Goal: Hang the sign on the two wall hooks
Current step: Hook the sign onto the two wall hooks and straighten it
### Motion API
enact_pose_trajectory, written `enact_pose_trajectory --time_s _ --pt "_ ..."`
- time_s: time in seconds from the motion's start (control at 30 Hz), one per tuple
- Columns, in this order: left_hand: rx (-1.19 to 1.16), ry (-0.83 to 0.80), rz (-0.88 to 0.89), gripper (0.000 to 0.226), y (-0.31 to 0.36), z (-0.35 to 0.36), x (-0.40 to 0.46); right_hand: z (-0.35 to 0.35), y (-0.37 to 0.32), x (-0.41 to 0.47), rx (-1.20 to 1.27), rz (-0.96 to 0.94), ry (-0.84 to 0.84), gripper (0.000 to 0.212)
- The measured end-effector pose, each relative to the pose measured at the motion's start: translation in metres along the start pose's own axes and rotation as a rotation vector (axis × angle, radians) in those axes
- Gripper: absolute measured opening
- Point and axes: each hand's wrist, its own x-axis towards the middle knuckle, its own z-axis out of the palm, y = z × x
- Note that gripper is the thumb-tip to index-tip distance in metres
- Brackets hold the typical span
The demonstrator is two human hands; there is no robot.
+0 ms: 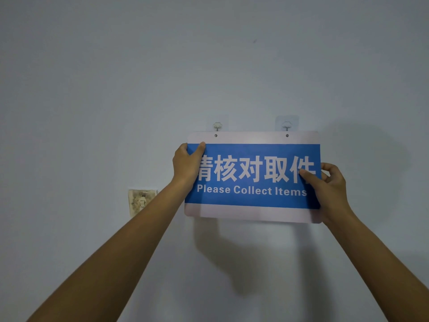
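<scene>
I hold the sign (253,176) up against the pale wall (92,89) with both hands. My left hand (186,165) grips the left edge of the sign near its top corner, with my thumb pressed on the blue front and my fingers tucked behind. My right hand (329,185) pinches the right edge about halfway down, thumb on the front over the last big white letter, fingers curled behind. The sign sits flat and almost level between my hands. Its two small holes are in the white strip along the top, and they sit just under the left hook (217,126) and the right hook (287,125). The hooks poke up just above the top edge. A dirty old wall plate (141,202) is low on the wall, left of the sign, beside my left arm
</scene>
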Motion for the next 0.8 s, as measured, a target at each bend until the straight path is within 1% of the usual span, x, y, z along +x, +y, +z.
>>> enact_pose_trajectory --time_s 0.47,0.57,0.8 --pt "0.019 -0.007 -0.077 0.027 -0.014 0.004 0.007 0.004 0.004 0.006 -0.042 0.02 0.007 0.039" --pt "0.024 -0.01 -0.074 0.024 -0.016 0.005 0.006 0.004 0.006 0.006 -0.056 0.021 0.012 0.039" --pt "0.066 0.004 -0.078 0.026 -0.017 0.002 0.008 0.006 0.008 0.004 -0.064 0.035 0.004 0.038"
